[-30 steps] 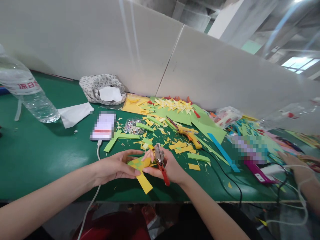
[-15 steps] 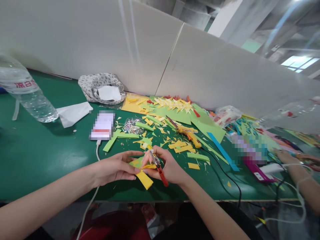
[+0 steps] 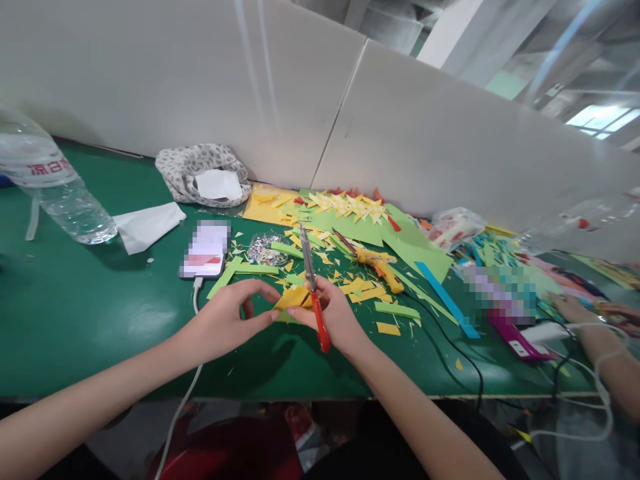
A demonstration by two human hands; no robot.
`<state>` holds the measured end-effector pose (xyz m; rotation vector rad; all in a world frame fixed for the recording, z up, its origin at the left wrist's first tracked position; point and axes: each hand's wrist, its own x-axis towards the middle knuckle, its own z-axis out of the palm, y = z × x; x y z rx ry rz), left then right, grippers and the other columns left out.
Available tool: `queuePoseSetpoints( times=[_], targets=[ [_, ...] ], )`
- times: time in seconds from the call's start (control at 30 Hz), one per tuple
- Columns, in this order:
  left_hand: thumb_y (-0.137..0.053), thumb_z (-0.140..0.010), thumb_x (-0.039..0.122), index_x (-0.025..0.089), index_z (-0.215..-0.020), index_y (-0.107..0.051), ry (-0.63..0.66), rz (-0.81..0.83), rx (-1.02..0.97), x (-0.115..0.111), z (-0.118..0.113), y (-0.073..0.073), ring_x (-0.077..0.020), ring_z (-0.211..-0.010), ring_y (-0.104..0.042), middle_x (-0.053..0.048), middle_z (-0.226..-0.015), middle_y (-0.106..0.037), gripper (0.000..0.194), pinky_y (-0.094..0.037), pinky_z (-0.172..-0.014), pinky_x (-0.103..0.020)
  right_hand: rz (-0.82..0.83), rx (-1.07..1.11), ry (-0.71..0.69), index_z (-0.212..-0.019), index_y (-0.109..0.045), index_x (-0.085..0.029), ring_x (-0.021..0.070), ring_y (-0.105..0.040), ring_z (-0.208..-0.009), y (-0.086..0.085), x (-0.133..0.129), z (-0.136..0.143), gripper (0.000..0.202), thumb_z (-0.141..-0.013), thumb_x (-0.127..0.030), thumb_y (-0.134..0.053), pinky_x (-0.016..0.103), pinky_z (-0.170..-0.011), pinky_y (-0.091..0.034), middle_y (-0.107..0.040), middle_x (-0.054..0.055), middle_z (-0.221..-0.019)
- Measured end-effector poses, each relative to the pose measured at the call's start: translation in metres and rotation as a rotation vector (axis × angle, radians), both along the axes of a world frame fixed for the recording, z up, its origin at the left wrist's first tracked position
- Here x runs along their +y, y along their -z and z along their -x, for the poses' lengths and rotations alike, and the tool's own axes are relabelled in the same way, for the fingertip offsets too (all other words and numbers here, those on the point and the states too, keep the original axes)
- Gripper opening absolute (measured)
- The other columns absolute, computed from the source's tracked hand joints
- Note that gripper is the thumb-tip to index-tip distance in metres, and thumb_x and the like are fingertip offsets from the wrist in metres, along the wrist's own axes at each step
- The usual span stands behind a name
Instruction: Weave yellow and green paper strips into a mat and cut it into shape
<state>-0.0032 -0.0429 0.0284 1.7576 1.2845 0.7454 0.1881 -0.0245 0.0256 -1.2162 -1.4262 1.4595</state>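
My right hand [image 3: 336, 317] grips red-handled scissors [image 3: 314, 293], blades pointing up and away, and its fingertips also pinch a folded yellow paper piece [image 3: 293, 298]. My left hand [image 3: 227, 319] pinches the same yellow piece from the left with thumb and forefinger. Both hands hover just above the green table [image 3: 75, 293] near its front edge. Scattered yellow and green paper strips [image 3: 367, 293] lie just beyond them.
A water bottle [image 3: 47, 183] stands far left beside a white tissue [image 3: 147, 225]. A phone [image 3: 205, 250] with a cable, a patterned cloth pouch [image 3: 203, 175], a yellow glue gun [image 3: 377, 263] and a small dish of beads [image 3: 265, 250] lie behind. Another person's hand [image 3: 590, 320] is at the right.
The scissors have swung from pointing down to blades upward. The long yellow strip that hung below my hands is gone; only a small folded yellow piece sits between my fingers.
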Motion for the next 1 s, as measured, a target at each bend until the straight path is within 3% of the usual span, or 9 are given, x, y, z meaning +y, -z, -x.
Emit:
queuePoseSetpoints(
  times=[0.1,0.27,0.5,0.8,1.0],
  targets=[
    [-0.054,-0.08,0.034,0.021,-0.083,-0.059,0.043,0.05,-0.052,0.002,-0.001,0.009,-0.0089,-0.051,-0.053,0.002,-0.075,-0.061,0.015,-0.042,-0.049,-0.022,0.015,0.002,-0.027,-0.075,-0.047,-0.021,0.009,-0.048,-0.055,0.0,0.002,0.003,0.041,-0.05,-0.022,-0.08,0.024,-0.059,-0.041,-0.052,-0.008,-0.065],
    [-0.061,-0.075,0.033,0.019,-0.081,-0.056,0.035,0.245,-0.223,0.007,-0.001,0.014,-0.0091,-0.053,-0.056,0.003,-0.072,-0.058,0.015,-0.04,-0.044,-0.019,0.008,0.01,-0.074,-0.076,-0.046,-0.02,0.0086,-0.046,-0.057,-0.001,0.005,0.003,0.044,-0.049,-0.022,-0.08,0.024,-0.058,-0.04,-0.05,-0.007,-0.067],
    [-0.068,-0.068,0.03,0.019,-0.078,-0.053,0.058,0.41,-0.375,0.009,-0.001,0.014,-0.0076,-0.05,-0.054,0.006,-0.064,-0.055,0.021,-0.036,-0.043,-0.018,-0.019,-0.056,-0.08,-0.074,-0.045,-0.02,0.0097,-0.048,-0.059,-0.004,0.003,0.003,0.043,-0.05,-0.024,-0.08,0.023,-0.057,-0.039,-0.048,-0.007,-0.066],
    [-0.071,-0.067,0.031,0.017,-0.073,-0.053,0.093,0.539,-0.51,0.008,0.0,0.005,-0.0065,-0.05,-0.052,0.006,-0.061,-0.054,0.024,-0.037,-0.044,-0.018,0.061,0.084,-0.104,-0.072,-0.047,-0.021,0.0076,-0.045,-0.051,-0.01,0.001,0.0,0.041,-0.049,-0.029,-0.08,0.024,-0.055,-0.043,-0.046,-0.009,-0.059],
    [-0.072,-0.067,0.029,0.017,-0.075,-0.055,0.119,0.57,-0.558,0.006,0.001,0.004,-0.0064,-0.052,-0.055,0.006,-0.064,-0.056,0.022,-0.039,-0.046,-0.017,0.096,0.099,-0.109,-0.068,-0.049,-0.019,0.0093,-0.05,-0.055,-0.012,0.0,-0.001,0.037,-0.049,-0.027,-0.08,0.024,-0.056,-0.042,-0.053,-0.006,-0.062]
  ],
)
